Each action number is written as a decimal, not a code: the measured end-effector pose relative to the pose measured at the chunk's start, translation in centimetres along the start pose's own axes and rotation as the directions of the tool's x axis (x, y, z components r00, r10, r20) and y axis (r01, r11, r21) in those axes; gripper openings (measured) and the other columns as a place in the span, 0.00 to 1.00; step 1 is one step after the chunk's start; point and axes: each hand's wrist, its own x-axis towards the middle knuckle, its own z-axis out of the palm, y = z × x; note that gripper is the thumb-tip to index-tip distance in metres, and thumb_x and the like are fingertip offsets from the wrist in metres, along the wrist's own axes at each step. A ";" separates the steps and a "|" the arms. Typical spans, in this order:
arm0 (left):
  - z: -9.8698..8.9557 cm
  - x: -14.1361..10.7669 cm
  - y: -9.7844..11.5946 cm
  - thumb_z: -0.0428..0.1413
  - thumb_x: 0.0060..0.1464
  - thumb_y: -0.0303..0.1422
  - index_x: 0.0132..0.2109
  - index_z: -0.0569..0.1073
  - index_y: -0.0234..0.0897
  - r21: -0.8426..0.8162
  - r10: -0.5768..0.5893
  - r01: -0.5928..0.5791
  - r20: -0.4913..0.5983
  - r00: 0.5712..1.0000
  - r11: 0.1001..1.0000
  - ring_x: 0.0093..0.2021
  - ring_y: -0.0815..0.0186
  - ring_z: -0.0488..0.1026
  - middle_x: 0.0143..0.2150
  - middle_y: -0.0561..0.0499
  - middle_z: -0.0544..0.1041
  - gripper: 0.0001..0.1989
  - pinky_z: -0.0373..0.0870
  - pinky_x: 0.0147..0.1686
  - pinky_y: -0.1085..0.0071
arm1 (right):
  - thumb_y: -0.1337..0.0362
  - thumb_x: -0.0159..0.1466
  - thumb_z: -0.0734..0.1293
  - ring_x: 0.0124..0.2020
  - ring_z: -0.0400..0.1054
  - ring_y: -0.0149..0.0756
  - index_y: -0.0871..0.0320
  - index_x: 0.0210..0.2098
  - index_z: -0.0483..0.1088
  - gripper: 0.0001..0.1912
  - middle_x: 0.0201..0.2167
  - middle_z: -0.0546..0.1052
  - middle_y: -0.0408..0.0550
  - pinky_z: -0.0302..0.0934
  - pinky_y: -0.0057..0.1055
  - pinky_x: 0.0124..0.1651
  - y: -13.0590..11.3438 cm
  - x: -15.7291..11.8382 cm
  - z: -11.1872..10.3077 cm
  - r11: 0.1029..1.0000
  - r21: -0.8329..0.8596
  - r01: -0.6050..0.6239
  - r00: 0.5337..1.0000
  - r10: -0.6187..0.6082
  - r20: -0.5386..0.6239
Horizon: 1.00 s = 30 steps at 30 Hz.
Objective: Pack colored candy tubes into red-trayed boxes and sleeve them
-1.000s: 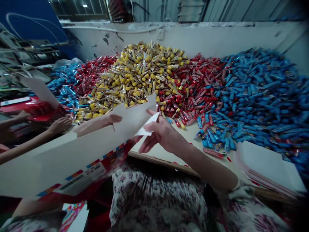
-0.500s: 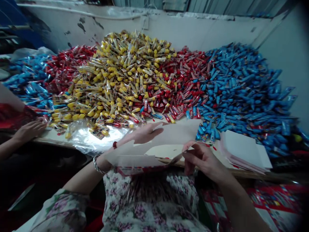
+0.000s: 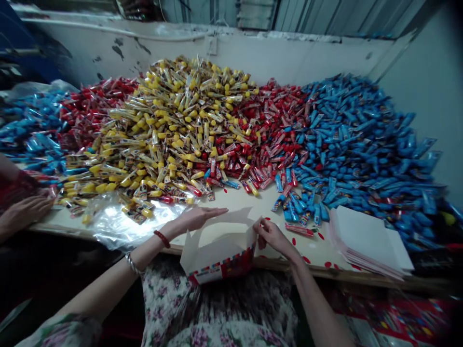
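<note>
A cardboard box point(image 3: 224, 267), pale inside with a red printed front, stands partly folded up at the table's near edge, its flaps raised. My right hand point(image 3: 273, 237) pinches the upper right corner of this box between thumb and fingers. Over the left rear of the box, my left hand point(image 3: 197, 218) is open, fingers stretched out flat along the back flap; whether it presses on the card I cannot tell. Just beyond my right hand lie a red-wrapped packet point(image 3: 299, 230) and several blue packets point(image 3: 298, 207).
Behind rise heaps of yellow-capped packets point(image 3: 181, 115), red packets point(image 3: 267, 115) and blue packets point(image 3: 358, 130). Flat white cards point(image 3: 365, 236) are stacked at the right. A clear plastic sheet point(image 3: 119, 219) lies at the left, near another person's hand point(image 3: 25, 214).
The card has opened from a flattened shape into a box with upright walls. My right hand has moved left, gripping its corner; my left hand's fingers have straightened.
</note>
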 end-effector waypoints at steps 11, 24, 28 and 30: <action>0.5 -1.6 0.2 0.44 0.43 0.09 0.66 0.44 0.61 0.067 0.222 -0.257 0.329 0.918 0.964 0.69 0.59 0.42 0.70 0.59 0.45 0.51 0.49 0.65 0.54 | 0.41 0.66 0.48 0.34 0.71 0.43 0.55 0.35 0.68 0.29 0.27 0.75 0.50 0.60 0.33 0.34 -1.7 -1.2 3.3 0.922 -0.352 -0.160 0.908 -0.002 -0.418; 3.0 -0.4 -1.2 0.52 0.37 0.13 0.60 0.62 0.60 -0.136 0.166 -0.118 0.429 0.888 0.984 0.68 0.52 0.49 0.67 0.58 0.59 0.46 0.56 0.61 0.52 | 0.49 0.64 0.60 0.67 0.44 0.50 0.57 0.68 0.39 0.40 0.66 0.52 0.59 0.50 0.52 0.64 3.2 -4.0 8.1 0.729 -0.559 0.396 0.863 -0.504 -0.046; 2.5 0.9 -1.8 0.64 0.32 0.23 0.52 0.73 0.53 -0.357 0.192 0.005 0.514 0.836 0.934 0.63 0.49 0.59 0.61 0.54 0.68 0.36 0.64 0.54 0.57 | 0.46 0.58 0.66 0.63 0.53 0.54 0.58 0.66 0.45 0.46 0.59 0.63 0.60 0.48 0.59 0.63 3.2 -4.0 7.4 0.646 -0.572 0.506 0.813 -0.578 0.067; 2.0 1.2 -2.0 0.66 0.38 0.33 0.47 0.76 0.48 -0.466 0.216 0.044 0.490 0.844 0.883 0.59 0.53 0.65 0.57 0.52 0.71 0.25 0.65 0.53 0.62 | 0.47 0.57 0.68 0.61 0.55 0.55 0.58 0.66 0.46 0.46 0.56 0.65 0.59 0.49 0.59 0.62 3.0 -4.1 7.2 0.619 -0.569 0.542 0.789 -0.608 0.090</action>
